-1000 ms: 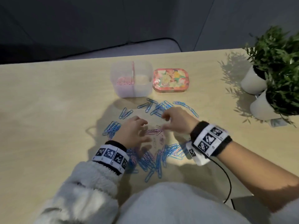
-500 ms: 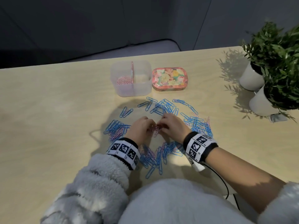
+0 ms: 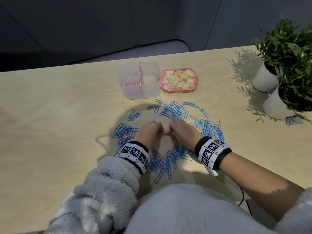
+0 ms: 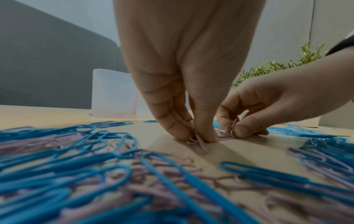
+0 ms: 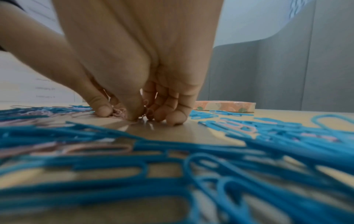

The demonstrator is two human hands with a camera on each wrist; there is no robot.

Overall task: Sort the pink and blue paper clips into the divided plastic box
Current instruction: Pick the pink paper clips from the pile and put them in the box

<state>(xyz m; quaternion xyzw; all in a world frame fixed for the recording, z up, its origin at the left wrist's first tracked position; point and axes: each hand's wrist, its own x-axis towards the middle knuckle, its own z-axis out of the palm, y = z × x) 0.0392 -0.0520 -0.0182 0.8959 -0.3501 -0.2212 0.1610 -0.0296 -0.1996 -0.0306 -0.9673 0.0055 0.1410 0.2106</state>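
Observation:
A small bunch of pink paper clips (image 3: 166,133) lies on the table between my two hands. My left hand (image 3: 149,131) pinches its left end with thumb and fingertips (image 4: 197,136). My right hand (image 3: 181,130) pinches the right end, curled fingers (image 5: 138,115) down on the table. Blue paper clips (image 3: 173,110) with some pink ones mixed in lie in a ring around both hands. The clear divided box (image 3: 139,80) stands beyond them; its left compartment holds pink clips (image 3: 132,81), and the right one looks bare.
A flowered tin (image 3: 179,81) sits right of the box. Two white pots with green plants (image 3: 290,53) stand at the right table edge. A black cable (image 3: 241,195) runs off the near edge by my right forearm.
Both hands have drawn together and gathered the loose pink clips into one bunch between them. My right hand pulled back, uncovering the blue clips to its right.

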